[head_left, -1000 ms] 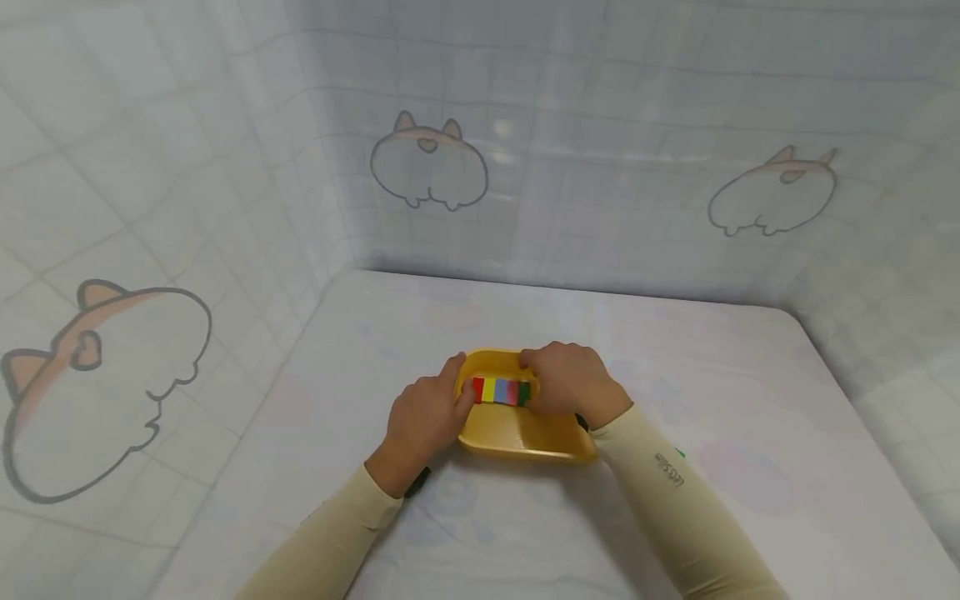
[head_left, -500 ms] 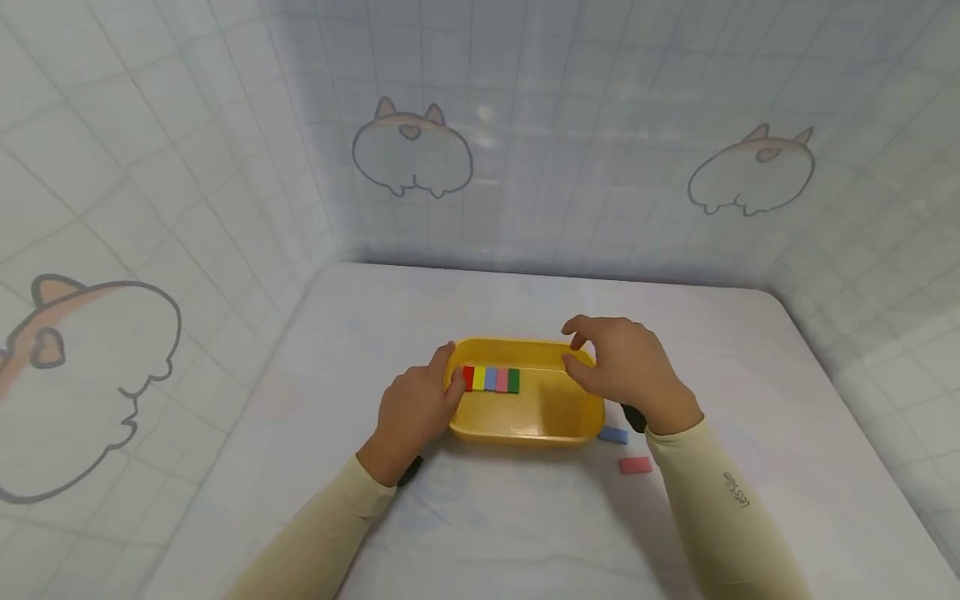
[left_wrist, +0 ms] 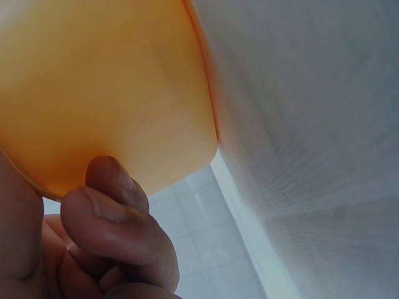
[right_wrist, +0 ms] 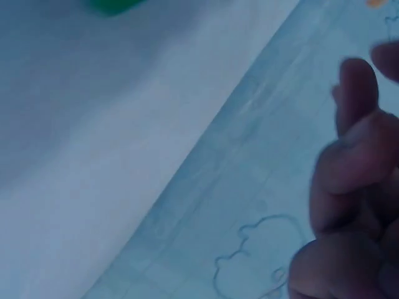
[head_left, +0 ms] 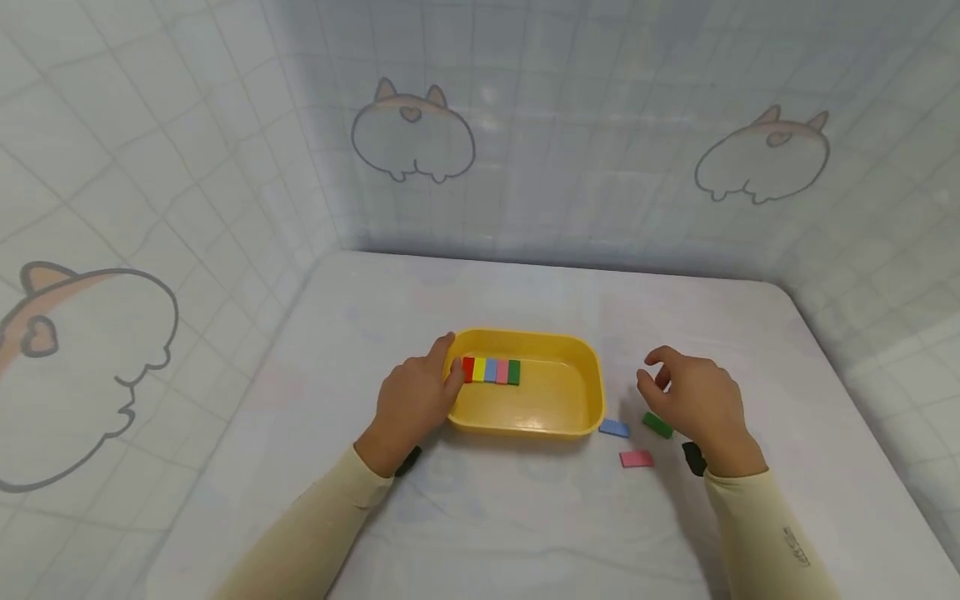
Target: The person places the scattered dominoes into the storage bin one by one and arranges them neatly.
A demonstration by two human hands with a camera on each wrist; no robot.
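The left hand (head_left: 411, 400) pinches the left edge of one yellow tray (head_left: 540, 407); the right hand (head_left: 693, 400), thumb and forefinger parted, hovers beyond its right edge, holding nothing. Five blocks (head_left: 491, 371), red to green, line up from the tray's far left corner. Off its near right corner lie three more: blue block (head_left: 615, 428), green block (head_left: 657, 425), pink block (head_left: 637, 459).

The tray (head_left: 555, 400) is yellow, its blocks (head_left: 491, 371) red, yellow, blue, pink, green, the wall (head_left: 585, 192) gridded.
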